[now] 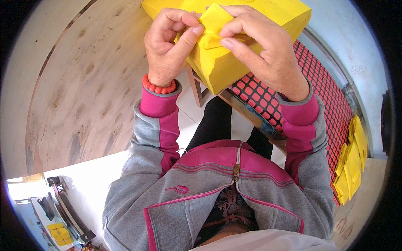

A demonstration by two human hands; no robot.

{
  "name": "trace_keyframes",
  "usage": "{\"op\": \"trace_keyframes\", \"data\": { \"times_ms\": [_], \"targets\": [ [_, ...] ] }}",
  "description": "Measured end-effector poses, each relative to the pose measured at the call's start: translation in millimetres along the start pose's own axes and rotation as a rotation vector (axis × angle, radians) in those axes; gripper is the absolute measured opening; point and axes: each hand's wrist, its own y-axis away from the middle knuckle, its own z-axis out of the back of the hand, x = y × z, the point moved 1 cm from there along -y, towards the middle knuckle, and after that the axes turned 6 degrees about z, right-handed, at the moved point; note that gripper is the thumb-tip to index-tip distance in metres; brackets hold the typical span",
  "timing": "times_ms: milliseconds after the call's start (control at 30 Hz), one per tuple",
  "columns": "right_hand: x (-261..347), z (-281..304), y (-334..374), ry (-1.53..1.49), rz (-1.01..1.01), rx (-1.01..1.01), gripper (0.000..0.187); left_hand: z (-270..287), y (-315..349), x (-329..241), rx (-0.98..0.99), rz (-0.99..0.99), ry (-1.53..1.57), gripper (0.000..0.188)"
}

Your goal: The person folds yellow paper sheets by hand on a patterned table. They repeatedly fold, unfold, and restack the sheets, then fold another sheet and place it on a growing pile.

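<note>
A small folded piece of yellow cloth, felt-like in look, is pinched between the fingertips of both my hands. My left hand, with a red bead bracelet at the wrist, grips its left edge between thumb and forefinger. At its right edge, the thumb and forefinger of my right hand are closed on it. Right below and behind the piece lies a large yellow block-shaped bundle, one corner pointing toward me. Whether the piece is joined to the bundle I cannot tell.
A bench with a red and black checked cover runs along the right. Several flat yellow pieces lie at its far right end. A large wooden board fills the left. More yellow items sit at the lower left.
</note>
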Motion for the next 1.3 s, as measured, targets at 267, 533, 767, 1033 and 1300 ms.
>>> {"op": "trace_keyframes", "data": {
  "times_ms": [267,533,767,1033,1300],
  "targets": [
    [-0.7,-1.4,0.3,-0.048,-0.029,-0.041,0.012,15.1,-8.0,-0.9,0.232,-0.073,-0.073,0.017],
    [1.9,0.7,0.2,-0.094,-0.093,-0.038,0.012,15.7,-10.0,-3.7,0.254,-0.091,-0.165,0.014],
    [0.0,-0.1,2.1,-0.061,-0.090,-0.039,0.011,14.7,-8.5,-2.6,0.228,-0.079,-0.136,0.010],
    [-3.5,-2.6,1.2,-0.103,-0.035,-0.067,0.011,13.9,-8.7,-5.7,0.240,-0.037,-0.118,0.008],
    [-4.4,0.0,5.8,0.012,-0.072,0.012,0.009,14.8,-9.4,-6.0,0.246,-0.051,-0.140,0.009]
  ]
}}
